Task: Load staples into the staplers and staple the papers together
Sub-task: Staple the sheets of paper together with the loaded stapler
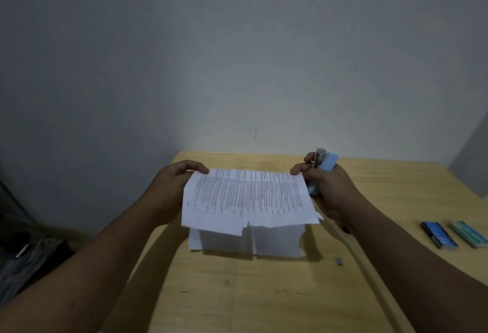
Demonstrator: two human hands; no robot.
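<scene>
A few printed sheets (245, 198) are held up flat above the table between both hands. My left hand (171, 187) pinches their far left corner. My right hand (327, 187) grips a light blue stapler (326, 166), upright with its metal part showing, while its thumb and finger also pinch the sheets' far right corner. Under the held sheets lies a stack of white papers (248, 243) on the wooden table (264, 293).
Two more staplers, a dark blue one (438, 235) and a teal one (468, 234), lie at the table's right side. A small grey strip of staples (339, 261) lies near the stack's right corner. A grey wall stands behind; dark clutter sits on the floor at left.
</scene>
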